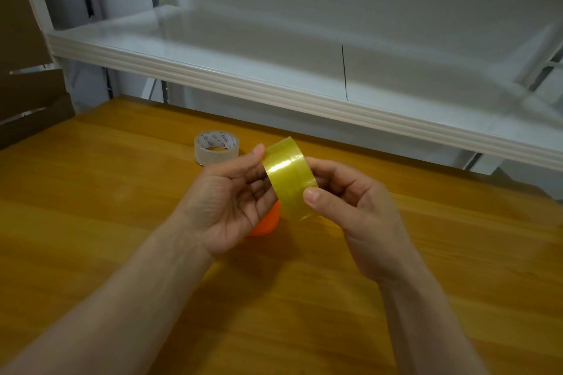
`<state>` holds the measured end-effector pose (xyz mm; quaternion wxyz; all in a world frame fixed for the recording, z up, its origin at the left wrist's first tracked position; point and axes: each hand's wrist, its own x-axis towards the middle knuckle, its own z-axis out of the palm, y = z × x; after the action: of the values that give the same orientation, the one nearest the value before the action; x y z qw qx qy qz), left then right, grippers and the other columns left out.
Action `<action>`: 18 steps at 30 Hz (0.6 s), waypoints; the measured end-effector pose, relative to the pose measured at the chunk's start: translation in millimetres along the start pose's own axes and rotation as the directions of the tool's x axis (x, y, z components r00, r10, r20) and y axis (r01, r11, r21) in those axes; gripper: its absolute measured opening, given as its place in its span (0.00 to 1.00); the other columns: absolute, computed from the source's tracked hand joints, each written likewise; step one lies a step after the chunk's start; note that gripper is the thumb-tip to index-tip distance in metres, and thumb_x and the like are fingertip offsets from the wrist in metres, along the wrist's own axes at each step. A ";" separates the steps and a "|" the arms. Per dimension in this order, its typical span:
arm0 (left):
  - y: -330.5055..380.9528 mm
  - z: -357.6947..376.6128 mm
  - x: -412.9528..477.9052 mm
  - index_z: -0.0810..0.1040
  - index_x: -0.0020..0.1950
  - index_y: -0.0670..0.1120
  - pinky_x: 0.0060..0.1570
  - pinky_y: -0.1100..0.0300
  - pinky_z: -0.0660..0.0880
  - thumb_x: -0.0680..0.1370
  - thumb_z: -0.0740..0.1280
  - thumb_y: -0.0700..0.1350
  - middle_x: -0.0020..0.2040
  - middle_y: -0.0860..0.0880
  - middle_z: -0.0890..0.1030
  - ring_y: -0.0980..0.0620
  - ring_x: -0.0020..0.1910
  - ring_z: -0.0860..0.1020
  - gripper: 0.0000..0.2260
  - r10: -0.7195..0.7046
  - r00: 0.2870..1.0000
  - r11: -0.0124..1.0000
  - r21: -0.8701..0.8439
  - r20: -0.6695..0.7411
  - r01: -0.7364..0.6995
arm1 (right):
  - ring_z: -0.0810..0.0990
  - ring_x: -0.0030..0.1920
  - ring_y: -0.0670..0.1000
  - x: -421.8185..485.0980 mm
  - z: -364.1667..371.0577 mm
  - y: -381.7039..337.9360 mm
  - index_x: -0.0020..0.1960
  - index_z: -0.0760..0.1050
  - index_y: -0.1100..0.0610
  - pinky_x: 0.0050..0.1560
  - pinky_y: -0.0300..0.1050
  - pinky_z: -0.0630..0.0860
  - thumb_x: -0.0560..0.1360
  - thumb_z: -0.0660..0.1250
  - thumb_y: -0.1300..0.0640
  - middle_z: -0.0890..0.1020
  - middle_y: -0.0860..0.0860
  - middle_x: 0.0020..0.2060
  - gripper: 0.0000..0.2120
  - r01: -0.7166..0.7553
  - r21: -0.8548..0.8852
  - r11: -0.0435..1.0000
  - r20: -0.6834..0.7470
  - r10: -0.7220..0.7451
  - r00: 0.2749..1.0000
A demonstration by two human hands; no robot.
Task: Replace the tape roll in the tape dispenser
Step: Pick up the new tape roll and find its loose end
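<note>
A honey-coloured wooden tabletop (426, 268) stands in front of a white metal shelving unit (304, 100), with brown cardboard (27, 100) leaning at the far left. Above the table, a person's two bare hands hold a roll of yellowish transparent packing tape (289, 176) on edge, its broad glossy face turned toward the camera. The left hand (225, 201) clasps the roll's left side, thumb tip pressed near the upper rim and fingers curled behind it; the right hand (353, 201) pinches the right side, thumb laid on the front face and fingers wrapped around the back. Just below the roll, and partly hidden behind the left hand, shows an orange plastic object (268, 222); too little of it is visible to tell whether it is the dispenser. Farther back on the table, well clear of both hands, a second roll of clear tape (216, 148) lies flat, printed lettering visible on its inner core.
</note>
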<state>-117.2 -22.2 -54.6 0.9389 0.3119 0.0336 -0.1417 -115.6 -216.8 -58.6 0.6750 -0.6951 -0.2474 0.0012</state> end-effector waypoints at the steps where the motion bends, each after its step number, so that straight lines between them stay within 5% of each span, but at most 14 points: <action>1: 0.1 0.7 0.0 0.77 0.67 0.35 0.54 0.56 0.80 0.74 0.71 0.46 0.59 0.37 0.81 0.47 0.50 0.83 0.24 0.011 1.000 1.000 0.025 -0.002 -0.011 | 0.85 0.58 0.54 0.3 1.0 0.5 0.65 0.80 0.56 0.53 0.44 0.80 0.75 0.70 0.61 0.86 0.54 0.56 0.19 0.003 -0.003 1.000 -0.008 -0.004 1.000; 4: -1.7 3.0 -1.2 0.76 0.68 0.37 0.46 0.59 0.82 0.74 0.70 0.50 0.54 0.38 0.79 0.45 0.51 0.79 0.26 0.056 0.998 0.982 0.181 0.013 -0.058 | 0.85 0.58 0.52 0.9 3.9 2.8 0.65 0.80 0.57 0.54 0.44 0.80 0.76 0.70 0.63 0.87 0.53 0.56 0.17 0.009 -0.014 1.000 -0.032 -0.009 0.999; 8: -7.1 2.4 -1.7 0.79 0.63 0.38 0.47 0.58 0.80 0.76 0.69 0.46 0.61 0.37 0.82 0.43 0.55 0.79 0.18 0.082 0.994 0.907 0.408 0.070 -0.104 | 0.85 0.56 0.51 0.9 3.9 3.0 0.64 0.80 0.56 0.53 0.44 0.81 0.78 0.69 0.66 0.87 0.52 0.55 0.16 0.004 -0.045 0.999 -0.050 -0.006 0.999; 14: -5.4 1.9 -2.7 0.81 0.60 0.40 0.45 0.60 0.82 0.73 0.69 0.39 0.52 0.42 0.86 0.49 0.49 0.84 0.16 0.126 0.973 0.864 0.460 0.193 -0.203 | 0.84 0.58 0.52 0.8 4.1 4.8 0.65 0.80 0.55 0.52 0.43 0.80 0.77 0.71 0.65 0.87 0.52 0.56 0.18 0.017 -0.056 0.998 -0.058 -0.020 0.998; 18: -6.5 2.4 -3.6 0.78 0.64 0.37 0.47 0.59 0.81 0.72 0.70 0.36 0.56 0.39 0.84 0.46 0.52 0.84 0.20 0.159 0.966 0.833 0.498 0.206 -0.243 | 0.85 0.57 0.50 0.7 3.7 3.4 0.65 0.80 0.54 0.52 0.42 0.80 0.78 0.70 0.66 0.87 0.51 0.56 0.17 0.026 -0.040 0.999 -0.049 -0.028 0.998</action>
<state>-122.6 -27.6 -55.9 0.8292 0.5431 -0.1122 -0.0698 -115.1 -213.0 -61.9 0.6671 -0.7047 -0.2397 -0.0301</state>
